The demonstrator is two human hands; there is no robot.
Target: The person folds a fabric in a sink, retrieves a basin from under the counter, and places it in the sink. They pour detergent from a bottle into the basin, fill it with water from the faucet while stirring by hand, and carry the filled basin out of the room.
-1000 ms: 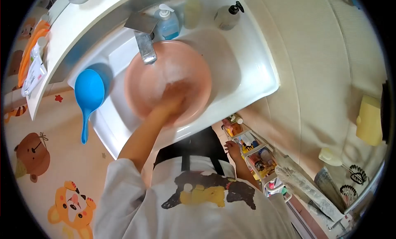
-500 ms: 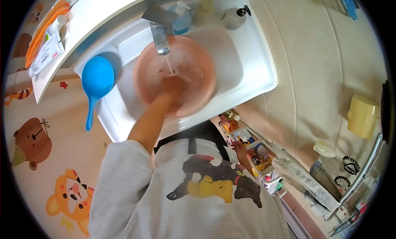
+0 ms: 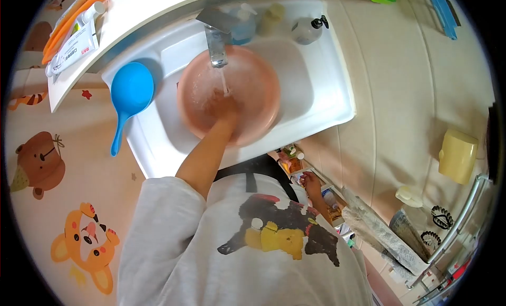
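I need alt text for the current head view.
A bare left hand is in a round pink basin in a white sink, under water running from a silver metal faucet. A blue long-handled dipper lies at left; the right hand hangs low.

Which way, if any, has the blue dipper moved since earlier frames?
No: the blue dipper still lies across the sink's left edge; the view shifted.

A round pink basin (image 3: 272, 103) is placed in the upper middle of the frame.
It is set open side up; water (image 3: 201, 97), flecked with whitish froth, is held inside and struck by a thin stream (image 3: 224, 82).
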